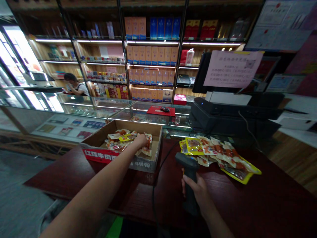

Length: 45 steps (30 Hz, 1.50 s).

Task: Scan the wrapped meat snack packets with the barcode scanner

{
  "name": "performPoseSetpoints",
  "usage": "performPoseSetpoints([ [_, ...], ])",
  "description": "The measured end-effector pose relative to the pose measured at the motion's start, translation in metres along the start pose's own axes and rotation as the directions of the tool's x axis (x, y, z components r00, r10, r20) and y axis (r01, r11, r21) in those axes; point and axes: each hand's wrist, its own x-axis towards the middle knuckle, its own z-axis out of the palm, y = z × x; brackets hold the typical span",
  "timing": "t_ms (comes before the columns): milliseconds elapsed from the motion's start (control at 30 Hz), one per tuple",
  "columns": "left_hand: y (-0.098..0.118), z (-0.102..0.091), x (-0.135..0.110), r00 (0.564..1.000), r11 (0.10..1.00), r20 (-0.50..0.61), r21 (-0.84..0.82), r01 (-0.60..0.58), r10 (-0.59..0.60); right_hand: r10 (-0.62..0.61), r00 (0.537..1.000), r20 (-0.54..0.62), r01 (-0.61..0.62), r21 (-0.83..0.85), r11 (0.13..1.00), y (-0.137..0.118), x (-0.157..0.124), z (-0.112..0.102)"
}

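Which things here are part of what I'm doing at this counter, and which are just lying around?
In use: left hand in the cardboard box, on the boxed snack packets; right hand gripping the barcode scanner; loose packet pile beside it.
Lying about: till machine, mouse on red mat, pink notice, shelved boxes.

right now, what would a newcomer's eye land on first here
The left hand reaches into an open box of snack packets at centre, on a dark red counter. Nearer, the right hand holds a black scanner upright. Right of the box, a loose pile of bright packets lies spread on the counter.
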Motion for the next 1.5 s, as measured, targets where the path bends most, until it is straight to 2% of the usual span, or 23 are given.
performPoseSetpoints([
  [100,0.004,-0.014,-0.008,0.982,0.984,-0.168,0.169,-0.053,0.082,0.0,1.0,-0.017,0.0,0.01,1.0,-0.001,-0.002,-0.004],
  [167,0.006,-0.015,-0.016,0.953,0.975,-0.262,0.199,-0.098,0.149,0.004,1.0,-0.023,-0.003,0.013,1.0,-0.002,-0.004,-0.006],
  [233,0.009,-0.006,-0.027,0.944,0.987,-0.291,0.067,-0.144,0.157,0.008,1.0,-0.019,-0.008,0.015,1.0,-0.002,-0.004,-0.006],
  [300,0.014,0.013,-0.041,0.958,0.964,-0.253,-0.19,-0.186,0.135,0.012,1.0,-0.02,-0.012,0.016,1.0,-0.001,-0.004,-0.006],
  [333,0.017,0.025,-0.049,0.968,0.921,-0.214,-0.335,-0.199,0.131,0.014,1.0,-0.024,-0.013,0.02,1.0,0.0,-0.004,-0.007],
  [400,0.023,0.051,-0.065,0.985,0.778,-0.099,-0.603,-0.175,0.144,0.017,0.999,-0.04,-0.016,0.036,0.999,0.002,-0.004,-0.008],
  [433,0.025,0.064,-0.073,0.988,0.693,-0.015,-0.711,-0.121,0.156,0.017,0.999,-0.051,-0.015,0.047,0.999,0.003,-0.004,-0.009],
  [467,0.026,0.076,-0.08,0.978,0.61,0.114,-0.793,-0.017,0.176,0.015,0.998,-0.061,-0.012,0.057,0.998,0.003,-0.004,-0.01],
  [500,0.026,0.086,-0.086,0.952,0.515,0.236,-0.851,0.105,0.196,0.009,0.997,-0.071,-0.004,0.065,0.998,0.003,-0.005,-0.012],
  [567,0.02,0.104,-0.093,0.865,0.326,0.439,-0.876,0.354,0.242,-0.013,0.997,-0.08,0.018,0.065,0.998,0.003,-0.008,-0.015],
  [633,0.009,0.118,-0.095,0.797,0.16,0.543,-0.84,0.519,0.264,-0.042,0.997,-0.071,0.046,0.05,0.998,0.001,-0.011,-0.017],
  [700,-0.005,0.128,-0.093,0.76,0.05,0.596,-0.794,0.606,0.259,-0.062,0.997,-0.052,0.063,0.023,0.998,-0.001,-0.014,-0.017],
  [767,-0.019,0.136,-0.087,0.737,-0.008,0.633,-0.757,0.653,0.235,-0.062,0.998,-0.017,0.062,-0.018,0.998,-0.003,-0.017,-0.016],
  [867,-0.034,0.142,-0.08,0.732,-0.021,0.655,-0.742,0.67,0.188,-0.044,0.998,0.043,0.046,-0.068,0.997,-0.003,-0.019,-0.012],
  [967,-0.039,0.143,-0.079,0.726,0.016,0.662,-0.741,0.672,0.186,-0.045,0.998,0.054,0.049,-0.083,0.995,-0.002,-0.019,-0.01],
  [1100,-0.036,0.139,-0.084,0.658,0.046,0.699,-0.694,0.718,0.28,-0.086,0.996,-0.021,0.084,-0.056,0.995,-0.001,-0.016,-0.015],
  [1200,-0.031,0.135,-0.089,0.623,0.064,0.705,-0.678,0.733,0.339,-0.1,0.991,-0.085,0.1,-0.005,0.995,-0.005,-0.013,-0.02],
  [1333,-0.025,0.132,-0.092,0.573,0.154,0.743,-0.648,0.746,0.347,-0.095,0.987,-0.132,0.098,0.022,0.995,-0.015,-0.01,-0.021],
  [1500,-0.026,0.131,-0.093,0.562,0.191,0.751,-0.643,0.742,0.346,-0.116,0.983,-0.139,0.119,0.016,0.993,-0.018,-0.01,-0.02],
])
